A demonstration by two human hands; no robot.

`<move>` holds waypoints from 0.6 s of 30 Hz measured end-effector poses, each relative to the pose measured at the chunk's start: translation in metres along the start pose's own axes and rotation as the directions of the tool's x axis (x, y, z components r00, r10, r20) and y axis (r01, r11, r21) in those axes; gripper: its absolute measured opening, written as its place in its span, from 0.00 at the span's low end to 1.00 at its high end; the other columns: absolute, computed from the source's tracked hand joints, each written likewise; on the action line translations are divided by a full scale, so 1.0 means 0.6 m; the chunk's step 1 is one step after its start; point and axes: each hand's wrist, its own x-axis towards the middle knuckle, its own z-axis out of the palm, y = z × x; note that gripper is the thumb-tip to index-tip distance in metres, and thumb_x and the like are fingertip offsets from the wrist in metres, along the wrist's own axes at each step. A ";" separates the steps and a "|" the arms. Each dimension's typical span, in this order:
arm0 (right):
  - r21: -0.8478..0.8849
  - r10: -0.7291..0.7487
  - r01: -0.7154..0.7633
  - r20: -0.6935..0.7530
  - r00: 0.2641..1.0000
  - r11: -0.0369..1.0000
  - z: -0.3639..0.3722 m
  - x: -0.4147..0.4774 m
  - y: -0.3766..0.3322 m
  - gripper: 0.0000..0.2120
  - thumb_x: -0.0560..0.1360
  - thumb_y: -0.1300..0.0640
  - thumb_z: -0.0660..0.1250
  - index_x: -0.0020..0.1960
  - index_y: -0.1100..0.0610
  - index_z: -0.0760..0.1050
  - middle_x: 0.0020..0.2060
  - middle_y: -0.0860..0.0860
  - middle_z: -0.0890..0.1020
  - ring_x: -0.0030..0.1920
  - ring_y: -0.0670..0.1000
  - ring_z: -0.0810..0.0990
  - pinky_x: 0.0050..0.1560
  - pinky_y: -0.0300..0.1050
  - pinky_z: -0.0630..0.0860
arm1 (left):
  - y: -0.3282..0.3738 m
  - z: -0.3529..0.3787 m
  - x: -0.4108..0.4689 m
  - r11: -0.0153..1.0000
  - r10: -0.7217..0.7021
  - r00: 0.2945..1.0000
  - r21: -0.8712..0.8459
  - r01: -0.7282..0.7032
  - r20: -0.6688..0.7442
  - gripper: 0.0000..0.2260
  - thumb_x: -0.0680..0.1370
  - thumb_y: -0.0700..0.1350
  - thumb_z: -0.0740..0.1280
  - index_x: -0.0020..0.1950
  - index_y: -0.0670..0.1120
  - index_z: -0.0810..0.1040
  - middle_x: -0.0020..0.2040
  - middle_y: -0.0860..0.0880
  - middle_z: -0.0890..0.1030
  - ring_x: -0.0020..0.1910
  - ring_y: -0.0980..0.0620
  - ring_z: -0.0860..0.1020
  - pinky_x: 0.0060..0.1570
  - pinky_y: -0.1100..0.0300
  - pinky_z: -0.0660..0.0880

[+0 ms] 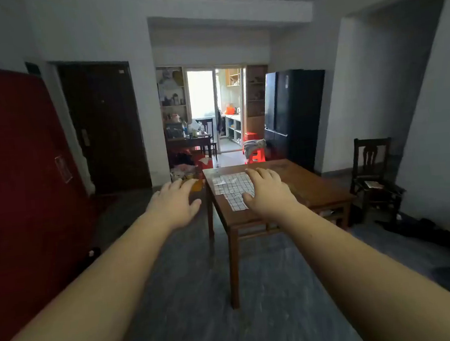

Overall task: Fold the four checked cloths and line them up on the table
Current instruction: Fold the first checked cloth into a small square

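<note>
Checked cloths (230, 187) lie flat on counter (312, 187). Left hand (175, 202), right hand (268, 191) outstretched, fingers spread, holding nothing. Far shelves (172, 98) hold blurred clutter.

The table (315, 189) is smooth brown wood with a slight sheen; the cloths (232, 187) on it are matt fabric. Behind the table the fridge (295, 115) is glossy black.

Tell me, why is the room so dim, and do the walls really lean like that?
Head view: the only strong light is the washed-out glass door at the back, leaving the room dim; the wide lens tilts the right wall inward; the checked cloth on the table, the left hand and the right hand look slightly soft.
</note>
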 end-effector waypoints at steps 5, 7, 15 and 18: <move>0.007 0.001 -0.002 0.049 0.999 1.000 0.058 0.067 -0.032 0.31 0.80 0.45 0.61 0.80 0.50 0.57 0.79 0.52 0.62 0.79 0.58 0.57 0.76 0.60 0.61 | -0.065 0.023 0.049 0.999 -0.044 0.998 0.000 0.044 0.033 0.30 0.83 0.61 0.58 0.82 0.54 0.54 0.82 0.46 0.58 0.80 0.42 0.56 0.76 0.40 0.60; -0.008 -0.026 0.027 0.072 0.997 1.000 0.091 0.107 -0.049 0.31 0.80 0.45 0.61 0.80 0.50 0.57 0.79 0.52 0.62 0.79 0.58 0.57 0.77 0.60 0.60 | -0.103 0.036 0.080 0.998 -0.061 0.997 -0.002 0.061 0.039 0.31 0.83 0.61 0.58 0.82 0.53 0.54 0.82 0.46 0.58 0.80 0.42 0.56 0.76 0.40 0.60; 0.039 -0.059 0.055 0.095 0.994 0.998 0.206 0.311 -0.159 0.32 0.81 0.44 0.62 0.81 0.49 0.56 0.80 0.53 0.61 0.80 0.58 0.56 0.78 0.61 0.57 | -0.295 0.074 0.220 0.992 -0.128 0.991 -0.019 0.128 0.030 0.31 0.83 0.60 0.58 0.83 0.53 0.52 0.82 0.45 0.57 0.80 0.42 0.56 0.77 0.41 0.59; 0.048 -0.044 0.039 0.110 0.993 0.998 0.254 0.393 -0.202 0.32 0.81 0.44 0.62 0.81 0.49 0.56 0.80 0.52 0.60 0.80 0.58 0.56 0.79 0.59 0.57 | -0.384 0.086 0.282 0.986 -0.162 0.986 -0.031 0.163 0.038 0.31 0.83 0.61 0.58 0.83 0.54 0.52 0.82 0.46 0.57 0.80 0.42 0.56 0.77 0.42 0.60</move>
